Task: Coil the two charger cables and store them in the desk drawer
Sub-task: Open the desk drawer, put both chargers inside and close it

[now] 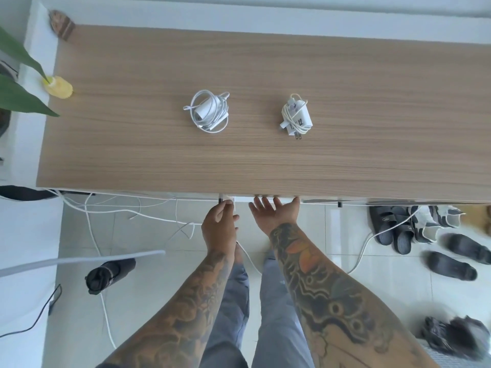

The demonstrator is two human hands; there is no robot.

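Observation:
Two coiled white chargers lie on the wooden desk (385, 107). The left one (210, 111) is a loose round coil around its plug. The right one (296, 116) has its cable wound tightly around a square adapter with prongs. At the desk's near edge a thin strip of the white drawer front (242, 200) shows. My left hand (218, 227) pinches the drawer front's left corner. My right hand (273, 213) is palm up, its fingers hooked over the drawer front under the desk edge. The drawer's inside is hidden.
A yellow pot (58, 87) with green leaves stands at the desk's left edge. Loose white cables (127, 208) trail over the tiled floor below. A folded black umbrella (109, 273) lies at the left, and several dark sandals (425, 235) at the right.

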